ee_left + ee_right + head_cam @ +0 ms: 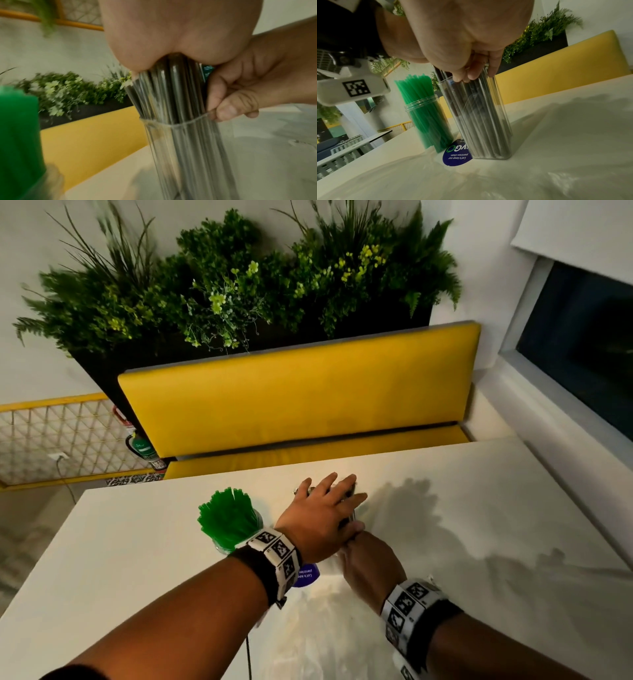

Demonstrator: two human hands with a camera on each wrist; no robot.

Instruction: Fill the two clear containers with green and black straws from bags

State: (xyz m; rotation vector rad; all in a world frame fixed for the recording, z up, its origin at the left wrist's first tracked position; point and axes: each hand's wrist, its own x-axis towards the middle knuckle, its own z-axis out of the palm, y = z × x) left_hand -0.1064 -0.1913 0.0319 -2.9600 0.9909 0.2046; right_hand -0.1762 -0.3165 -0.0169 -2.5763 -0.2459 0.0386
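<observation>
Black straws [173, 94] are pressed down by the flat, spread left hand [322, 518] into the clear container [481, 121]. Its rim is pinched by the right hand [240, 94]; pressure is best kept vertical and even.

Left palm [180, 33] atop black straws [173, 92], clear container [188, 155], right hand [240, 86] gripping

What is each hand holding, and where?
The right hand grips the black straws just above the container rim; the left hand presses flat on their tops.

Office pantry (yellow bench [298, 395], planter [239, 278])
</observation>
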